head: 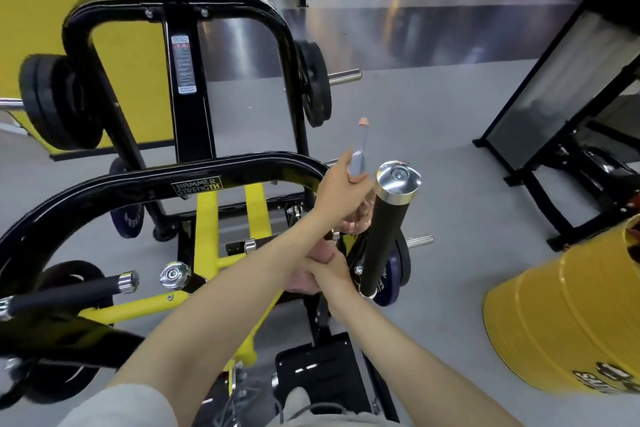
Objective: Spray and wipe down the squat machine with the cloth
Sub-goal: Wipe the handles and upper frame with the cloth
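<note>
The left hand (341, 180) curls round one slim clear spray bottle (358, 149) with a pink cap, its contents too faint to tell, just beside the chrome-capped right handle (384, 229) of the squat machine (207, 184). Under that wrist the right hand (332, 269) grips one pink cloth (301, 284). Two black handles show, the second handle (65, 293) at the frame's left edge, and one yellow drum (561, 322) stands on the floor (433, 135), its inside hidden.

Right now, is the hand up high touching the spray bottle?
Touching. The head view shows the left hand wrapped round the clear spray bottle, gripping it with no gap between them.
</note>
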A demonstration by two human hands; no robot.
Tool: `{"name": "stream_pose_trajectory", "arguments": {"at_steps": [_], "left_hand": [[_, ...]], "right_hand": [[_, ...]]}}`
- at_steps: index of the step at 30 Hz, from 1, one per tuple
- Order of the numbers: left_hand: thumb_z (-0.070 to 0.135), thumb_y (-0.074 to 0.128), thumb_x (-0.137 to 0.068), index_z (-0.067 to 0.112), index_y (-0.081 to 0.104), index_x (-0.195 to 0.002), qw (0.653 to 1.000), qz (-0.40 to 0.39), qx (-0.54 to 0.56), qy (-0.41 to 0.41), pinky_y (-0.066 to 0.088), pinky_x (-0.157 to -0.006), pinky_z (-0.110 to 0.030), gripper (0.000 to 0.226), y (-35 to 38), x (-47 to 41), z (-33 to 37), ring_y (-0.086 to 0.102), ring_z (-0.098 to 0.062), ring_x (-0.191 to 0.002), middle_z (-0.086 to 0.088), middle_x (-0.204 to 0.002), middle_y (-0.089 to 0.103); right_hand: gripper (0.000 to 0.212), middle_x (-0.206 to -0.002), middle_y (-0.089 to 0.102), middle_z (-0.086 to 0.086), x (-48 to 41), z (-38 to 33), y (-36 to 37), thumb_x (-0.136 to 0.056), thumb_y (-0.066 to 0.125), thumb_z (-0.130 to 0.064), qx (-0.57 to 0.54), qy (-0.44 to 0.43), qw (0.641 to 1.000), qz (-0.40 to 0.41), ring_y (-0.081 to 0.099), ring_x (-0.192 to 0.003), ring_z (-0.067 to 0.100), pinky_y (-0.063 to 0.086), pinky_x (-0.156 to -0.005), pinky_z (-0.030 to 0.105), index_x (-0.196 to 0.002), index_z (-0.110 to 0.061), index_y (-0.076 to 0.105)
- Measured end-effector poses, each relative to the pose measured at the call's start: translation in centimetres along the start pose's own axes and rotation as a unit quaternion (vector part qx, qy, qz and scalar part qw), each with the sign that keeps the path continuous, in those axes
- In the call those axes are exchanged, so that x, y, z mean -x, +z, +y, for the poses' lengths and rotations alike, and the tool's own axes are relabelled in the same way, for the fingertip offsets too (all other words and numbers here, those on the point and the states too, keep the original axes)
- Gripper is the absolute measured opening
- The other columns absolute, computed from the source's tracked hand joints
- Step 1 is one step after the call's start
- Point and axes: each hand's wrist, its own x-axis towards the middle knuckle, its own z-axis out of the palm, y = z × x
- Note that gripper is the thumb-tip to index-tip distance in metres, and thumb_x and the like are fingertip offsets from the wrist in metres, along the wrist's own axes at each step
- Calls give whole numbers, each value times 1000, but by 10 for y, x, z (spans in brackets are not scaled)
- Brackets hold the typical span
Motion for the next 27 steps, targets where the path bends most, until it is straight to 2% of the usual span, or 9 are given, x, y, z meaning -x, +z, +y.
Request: {"name": "stream_pose_trajectory", "arguments": {"at_steps": [3, 6, 10, 12, 13, 16, 19, 22, 27], "left_hand": [[12, 61, -84, 9, 55, -106, 997, 66, 43, -23, 46, -62, -34, 24, -21, 11, -24, 48, -15, -59, 2, -64, 51], [3, 56, -83, 5, 47, -80, 994, 93, 47, -29, 39, -59, -29, 10, -47, 36, -34, 42, -13, -60, 3, -61, 42], [0, 56, -85, 4, 45, -81, 993, 102, 3, -52, 40, -60, -25, 13, -68, 80, -52, 40, -16, -60, -2, -61, 38], [2, 58, -87, -4, 44, -83, 991, 109, -4, -76, 42, -61, -28, 16, -73, 105, -61, 41, -18, -59, -6, -61, 41], [4, 59, -88, -6, 44, -82, 990, 111, -9, -88, 43, -61, -31, 19, -74, 119, -65, 42, -22, -58, -9, -60, 43], [10, 60, -89, 6, 51, -79, 983, 126, -9, -135, 39, -52, -28, 14, -71, 154, -78, 43, -14, -51, -7, -58, 43], [31, 69, -82, 30, 55, -85, 968, 175, 10, -179, 43, -60, -28, 15, -70, 183, -90, 52, -8, -56, 8, -58, 52], [52, 67, -70, 37, 52, -89, 954, 195, 25, -226, 45, -68, -36, 28, -76, 203, -98, 52, -15, -66, 6, -67, 51], [7, 61, -82, 14, 47, -88, 941, 226, 58, -246, 35, -60, -31, 16, -87, 231, -95, 40, -17, -66, -2, -70, 41]], "right_hand": [[35, -114, 68, 6, -3, 13, 0, -87, 69, -15, -59, 53, 996, -36, 63, -107, 23, 50, -95, 39, -120, -11, 59], [37, -117, 66, 16, -5, 32, 4, -93, 59, -16, -145, 123, 981, -41, 64, -107, 31, 52, -92, 43, -128, -6, 55], [45, -121, 62, 18, 5, 36, 7, -95, 51, -9, -203, 150, 967, -36, 66, -98, 34, 56, -77, 46, -129, -37, 37], [27, -112, 67, 20, 15, 30, 8, -101, 44, -23, -209, 170, 961, -59, 67, -93, 33, 53, -75, 41, -127, -22, 50], [38, -100, 71, 21, 21, 29, 10, -102, 38, -36, -207, 199, 954, -80, 69, -87, 32, 52, -76, 40, -121, -10, 59], [68, -93, 73, 18, 36, 37, 21, -93, 40, -61, -164, 263, 941, -137, 69, -92, 33, 52, -90, 47, -111, -2, 68], [49, -82, 73, 12, 59, 49, 30, -90, 54, -50, -72, 279, 935, -206, 72, -74, 27, 59, -70, 36, -94, -5, 73], [40, -78, 74, 7, 76, 71, 38, -91, 55, -47, -17, 306, 922, -236, 72, -68, 20, 57, -63, 28, -83, -12, 73], [34, -76, 74, 7, 89, 89, 48, -90, 59, -42, 2, 310, 916, -256, 69, -74, 21, 54, -80, 32, -80, -12, 72]]}}
